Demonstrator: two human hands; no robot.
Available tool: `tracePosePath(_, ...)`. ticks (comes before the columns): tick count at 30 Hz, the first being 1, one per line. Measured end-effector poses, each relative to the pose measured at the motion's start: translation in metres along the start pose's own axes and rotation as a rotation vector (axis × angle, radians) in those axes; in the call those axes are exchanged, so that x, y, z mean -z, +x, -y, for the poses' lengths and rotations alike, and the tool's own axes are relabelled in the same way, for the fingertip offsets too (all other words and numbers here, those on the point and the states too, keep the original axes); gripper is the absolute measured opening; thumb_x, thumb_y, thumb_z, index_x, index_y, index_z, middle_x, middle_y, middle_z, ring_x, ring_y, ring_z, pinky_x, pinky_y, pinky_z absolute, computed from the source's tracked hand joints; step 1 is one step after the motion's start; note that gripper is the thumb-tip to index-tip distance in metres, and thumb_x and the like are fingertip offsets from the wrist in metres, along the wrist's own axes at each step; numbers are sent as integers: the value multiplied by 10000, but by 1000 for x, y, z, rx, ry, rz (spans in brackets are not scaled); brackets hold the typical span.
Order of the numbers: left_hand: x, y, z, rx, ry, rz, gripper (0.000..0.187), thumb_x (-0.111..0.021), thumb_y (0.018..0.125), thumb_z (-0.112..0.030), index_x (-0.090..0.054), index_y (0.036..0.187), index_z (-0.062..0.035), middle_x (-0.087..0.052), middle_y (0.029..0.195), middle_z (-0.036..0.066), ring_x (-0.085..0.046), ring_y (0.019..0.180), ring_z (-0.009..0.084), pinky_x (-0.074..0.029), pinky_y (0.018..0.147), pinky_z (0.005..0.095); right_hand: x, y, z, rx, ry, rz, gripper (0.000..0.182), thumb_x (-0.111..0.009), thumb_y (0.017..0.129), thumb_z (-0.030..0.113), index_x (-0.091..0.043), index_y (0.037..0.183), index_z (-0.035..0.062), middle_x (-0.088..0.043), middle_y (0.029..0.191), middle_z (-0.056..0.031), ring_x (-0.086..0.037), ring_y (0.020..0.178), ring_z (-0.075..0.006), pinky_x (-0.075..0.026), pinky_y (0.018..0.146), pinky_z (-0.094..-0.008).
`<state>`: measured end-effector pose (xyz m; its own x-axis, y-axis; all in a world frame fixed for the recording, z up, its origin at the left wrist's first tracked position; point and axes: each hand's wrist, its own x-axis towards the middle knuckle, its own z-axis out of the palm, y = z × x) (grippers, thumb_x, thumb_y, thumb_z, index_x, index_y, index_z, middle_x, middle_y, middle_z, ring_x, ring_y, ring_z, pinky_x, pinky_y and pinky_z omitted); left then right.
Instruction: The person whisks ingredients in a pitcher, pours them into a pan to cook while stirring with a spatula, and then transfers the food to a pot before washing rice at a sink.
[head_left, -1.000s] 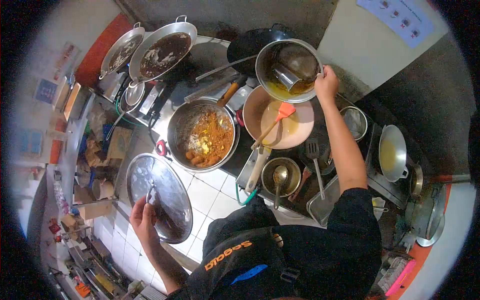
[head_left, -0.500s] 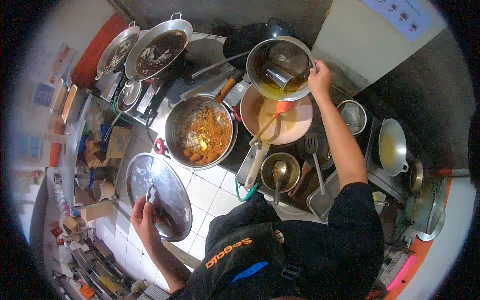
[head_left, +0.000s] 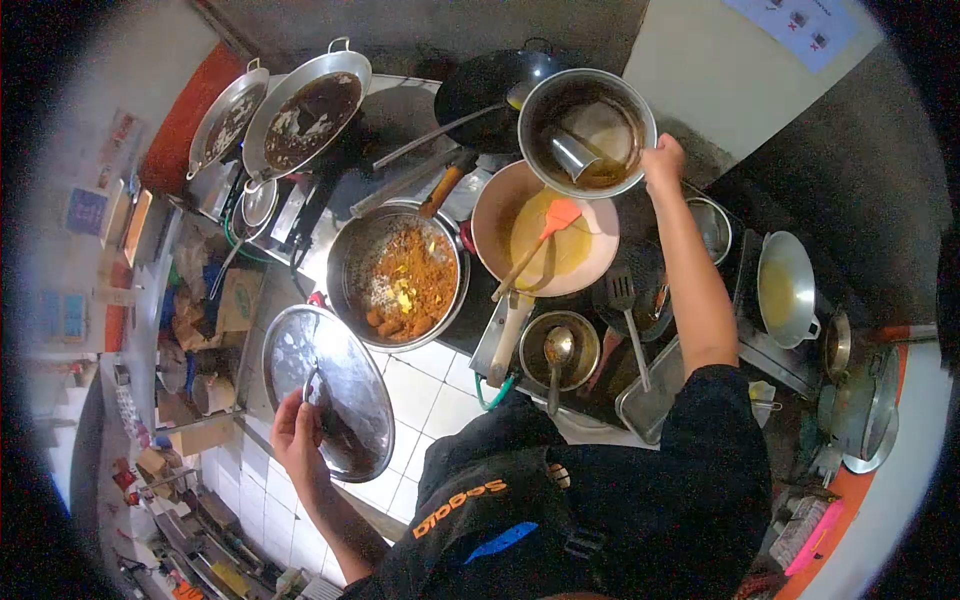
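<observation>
My left hand (head_left: 297, 430) is closed around the handle of a round metal lid (head_left: 345, 420), held tilted beside the stove. My right hand (head_left: 663, 165) grips the edge or handle of a metal pot (head_left: 545, 115), which hangs tilted over a pink frying pan (head_left: 490, 235). Inside the pot lie a metal cup (head_left: 572, 156) and some brownish-yellow residue. Yellow liquid covers the pan's bottom, where an orange-headed spatula (head_left: 563, 214) with a wooden handle rests. To its left, a metal pan (head_left: 345, 270) contains orange-brown crumbly food (head_left: 412, 275) with yellow bits.
Two wide pans (head_left: 312, 105) with dark liquid stand at the back left. A black wok (head_left: 480, 85) sits behind, a ladle across it. A small bowl with a spoon (head_left: 558, 350), a slotted turner (head_left: 625, 290) and a wok with yellow liquid (head_left: 785, 285) are nearer right.
The pot has shifted right in my right hand and shows less yellow liquid. More yellow liquid shows in the pink pan. The lid has moved slightly right with my left hand.
</observation>
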<state>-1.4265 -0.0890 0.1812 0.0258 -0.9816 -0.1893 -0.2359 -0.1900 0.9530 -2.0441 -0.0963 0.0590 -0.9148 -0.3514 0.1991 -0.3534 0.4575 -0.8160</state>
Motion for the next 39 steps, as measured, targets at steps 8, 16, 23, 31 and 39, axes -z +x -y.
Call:
tracePosePath(8,-38,17,-1,-16,-46,50,205,-580,843,-89,-589,1021,12,-556,724,-20,-429,566,14,-282,476,152,29,40,-57,-421,337,-10,77,-479,691,-56,-512,760,-67,-550,782,-192,-579,684,-289,-485,552,-458)
tracePosePath(16,-113,30,-39,-55,3,185,219,-575,841,-93,-588,1021,31,-529,687,-22,-412,568,15,-253,470,158,28,72,-136,-605,362,-146,203,-505,717,-62,-525,913,-109,-537,987,-250,-599,846,-358,-532,658,-530)
tracePosePath(23,-206,50,-56,-51,36,446,232,-555,828,-58,-583,1028,54,-572,738,0,-481,628,47,-365,555,173,-19,64,-187,-951,377,-123,431,-478,799,0,-394,1208,-106,-401,1256,-272,-553,1000,-410,-557,711,-492)
tracePosePath(31,-391,83,-69,-491,280,744,223,-541,823,-104,-602,984,38,-625,764,128,-589,692,178,-456,635,302,-111,46,-386,-509,533,107,394,-591,788,128,-458,1116,-45,-525,962,-153,-595,827,-288,-537,620,-419)
tracePosePath(39,-637,102,-7,-825,551,924,225,-539,749,-136,-656,901,-18,-602,861,248,-591,842,385,-470,743,418,65,-67,-183,-715,991,-164,301,-587,834,165,-500,1099,51,-573,1035,-100,-612,896,-281,-507,736,-402)
